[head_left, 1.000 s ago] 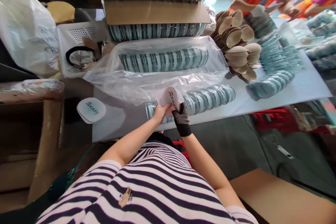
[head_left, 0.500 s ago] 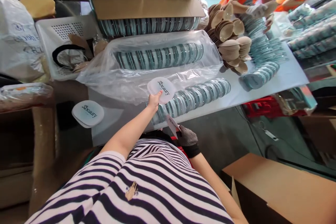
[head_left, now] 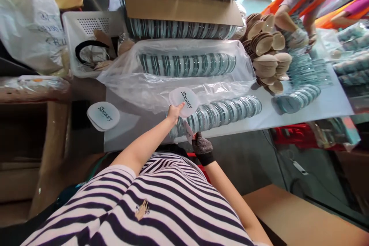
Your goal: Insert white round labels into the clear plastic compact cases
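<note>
Over on the left, 1 white "beauty" lid (head_left: 103, 115) just sits on the table (head_left: 331, 103). The bare left hand (head_left: 173, 113) pinches another printed lid (head_left: 183, 102) by its edge, right above the row of teal compacts (head_left: 221, 111). The gloved right hand (head_left: 201, 147) has its fingers closed on a thin printed piece (head_left: 188, 131) just below.

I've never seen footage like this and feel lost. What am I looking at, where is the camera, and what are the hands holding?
The camera sits on a person's head, looking down past a striped shirt at their own two hands. No machine is involved. The bare left hand holds up a white lid printed "Sbeauty". The gloved right hand pinches a thin printed film. On the table lie rows of teal cases, more under a plastic bag, a pile of tan puffs and another lid. At the far right, another person's hand works.
</note>
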